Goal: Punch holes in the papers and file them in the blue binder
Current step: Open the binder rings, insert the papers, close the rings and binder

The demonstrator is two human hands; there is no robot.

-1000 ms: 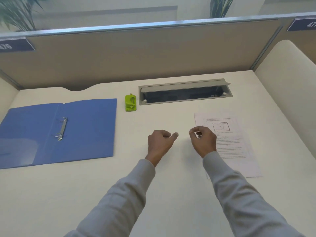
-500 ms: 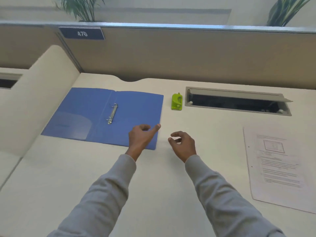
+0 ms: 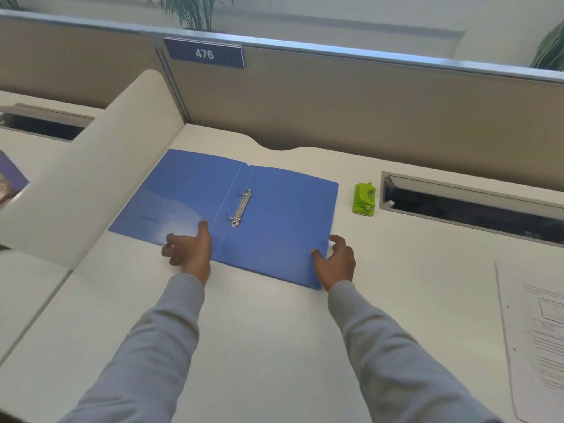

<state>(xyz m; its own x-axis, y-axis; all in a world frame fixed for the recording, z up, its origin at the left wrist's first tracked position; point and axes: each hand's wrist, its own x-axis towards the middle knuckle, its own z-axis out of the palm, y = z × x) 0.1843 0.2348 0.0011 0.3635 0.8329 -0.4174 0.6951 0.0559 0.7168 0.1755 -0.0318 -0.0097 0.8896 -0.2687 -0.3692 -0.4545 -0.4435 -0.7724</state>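
The blue binder (image 3: 274, 215) lies open and flat on the white desk, its metal rings (image 3: 242, 208) near the spine. My left hand (image 3: 189, 248) is at its near edge left of the spine, thumb on the cover, fingers curled at the edge. At the near right corner my right hand (image 3: 335, 261) has its thumb on the cover and its fingers around the right edge. A small green hole punch (image 3: 363, 198) stands just right of the binder. The printed papers (image 3: 543, 346) lie flat at the far right, partly cut off by the frame.
A grey cable trough (image 3: 473, 206) with a raised lid is set into the desk behind the punch. A cream side divider (image 3: 91, 178) rises left of the binder. The brown partition (image 3: 335, 111) with sign 476 closes the back.
The view has swung left. Both hands moved from the bare desk between binder and papers to the binder's near edge and took hold of it.
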